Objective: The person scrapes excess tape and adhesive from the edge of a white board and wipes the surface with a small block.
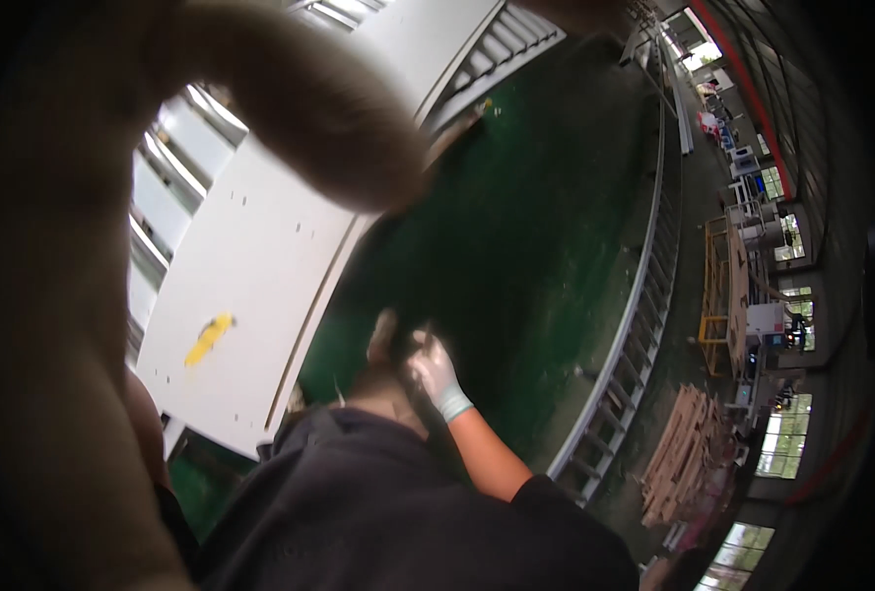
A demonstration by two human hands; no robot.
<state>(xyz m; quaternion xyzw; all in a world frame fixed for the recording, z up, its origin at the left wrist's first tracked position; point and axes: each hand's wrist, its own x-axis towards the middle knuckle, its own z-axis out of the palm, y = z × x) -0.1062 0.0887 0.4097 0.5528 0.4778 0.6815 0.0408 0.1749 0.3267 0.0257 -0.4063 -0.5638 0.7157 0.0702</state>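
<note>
Very close up, a large blurred hand, seemingly my left hand [300, 108], fills the left side and top of the view. One thick finger of it bends across, and whatever it touches is out of sight. Lower down, my right hand [435, 369] wears a white glove and hangs over the green floor beside my dark-clothed body. Its fingers look loosely apart, with nothing visible in them. To the left lies a large white panel [260, 246], with a yellow elongated tool [209, 339] on it, too blurred to name its kind.
A long metal ladder-like frame [644, 315] runs along the right of the green floor [516, 227]. Beyond it are a pile of wooden strips [684, 458] and a yellow metal rack [710, 295]. Slatted metal [176, 163] borders the panel's left side.
</note>
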